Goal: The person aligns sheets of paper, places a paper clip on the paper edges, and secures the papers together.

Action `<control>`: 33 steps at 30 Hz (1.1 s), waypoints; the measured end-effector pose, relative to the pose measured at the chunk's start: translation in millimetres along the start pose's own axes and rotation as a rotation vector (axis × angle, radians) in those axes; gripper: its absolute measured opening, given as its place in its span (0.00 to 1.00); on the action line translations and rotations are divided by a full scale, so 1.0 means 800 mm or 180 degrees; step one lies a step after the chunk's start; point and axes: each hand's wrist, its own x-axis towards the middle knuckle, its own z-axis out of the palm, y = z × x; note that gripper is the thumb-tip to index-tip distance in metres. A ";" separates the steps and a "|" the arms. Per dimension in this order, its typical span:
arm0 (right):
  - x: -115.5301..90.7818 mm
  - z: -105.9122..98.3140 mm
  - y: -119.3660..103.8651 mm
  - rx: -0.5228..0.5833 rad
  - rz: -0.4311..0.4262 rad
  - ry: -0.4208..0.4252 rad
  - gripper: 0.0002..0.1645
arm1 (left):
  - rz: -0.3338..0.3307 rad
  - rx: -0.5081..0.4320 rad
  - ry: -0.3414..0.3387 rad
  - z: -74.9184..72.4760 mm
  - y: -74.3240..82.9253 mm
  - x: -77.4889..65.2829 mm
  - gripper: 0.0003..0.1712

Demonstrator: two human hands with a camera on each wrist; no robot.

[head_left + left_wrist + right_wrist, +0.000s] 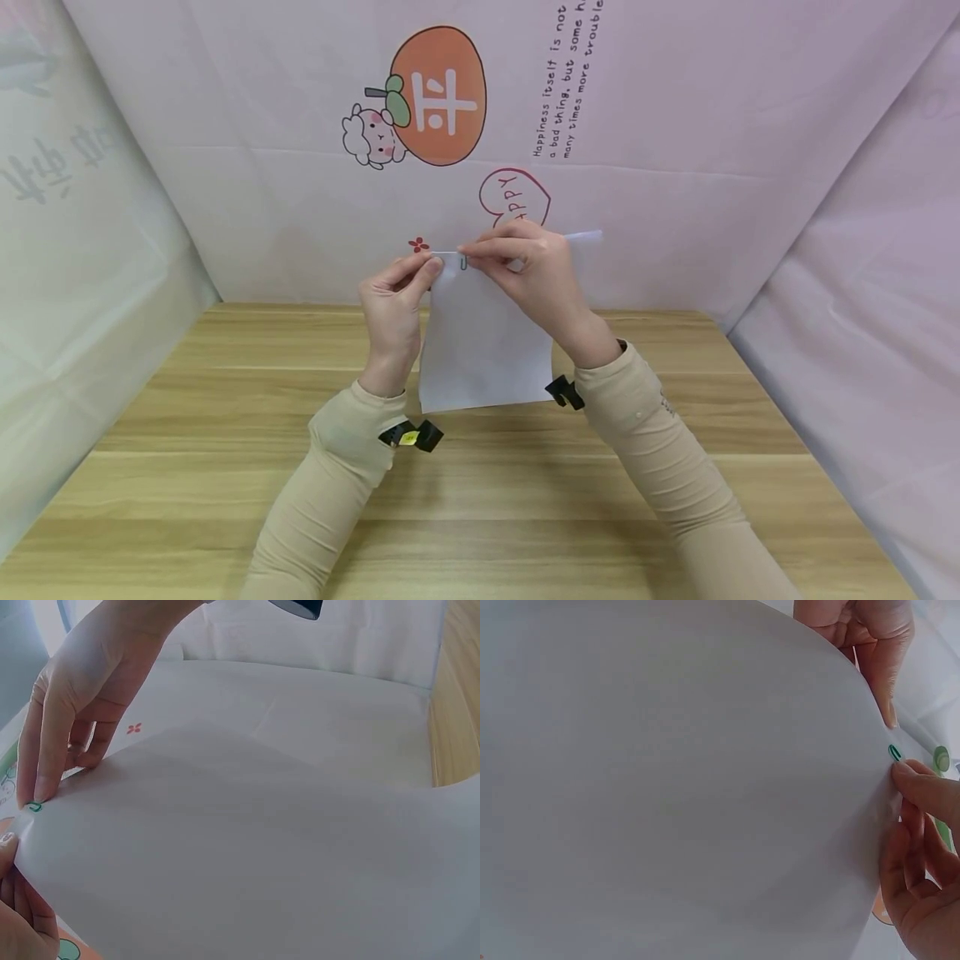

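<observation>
A white sheet of paper point(487, 354) hangs upright over the table in the head view. My left hand point(393, 312) pinches its upper left corner between thumb and forefinger. At the top edge, a little right of that corner, a small green paper clip point(463, 263) sits over the sheet. The fingertips of my right hand point(543, 279) pinch at the paper clip and the edge there. In the right wrist view, the loop of the paper clip point(895, 753) shows against the sheet, just past the thumb tip; its other end is hidden by the fingers.
Under the hands lies a wood-grain table point(480, 500). Behind it rises a pale printed cloth point(675, 100) with an orange fruit drawing and writing. White cloth point(862, 292) also hangs along both sides. Each wrist carries a black camera mount point(429, 435).
</observation>
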 end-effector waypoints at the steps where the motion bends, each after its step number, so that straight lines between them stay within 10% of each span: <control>1: 0.000 0.000 0.001 -0.0023 -0.0009 0.0010 0.07 | 0.0001 0.0016 -0.0007 0.000 0.000 0.000 0.07; 11: 0.002 -0.001 0.009 -0.0381 -0.0180 0.0013 0.09 | -0.0013 -0.0054 0.0011 0.000 0.001 0.002 0.08; 33: -0.014 -0.033 0.039 -0.0380 0.0333 -0.0379 0.14 | 0.0020 0.0178 0.0014 -0.010 0.003 0.008 0.06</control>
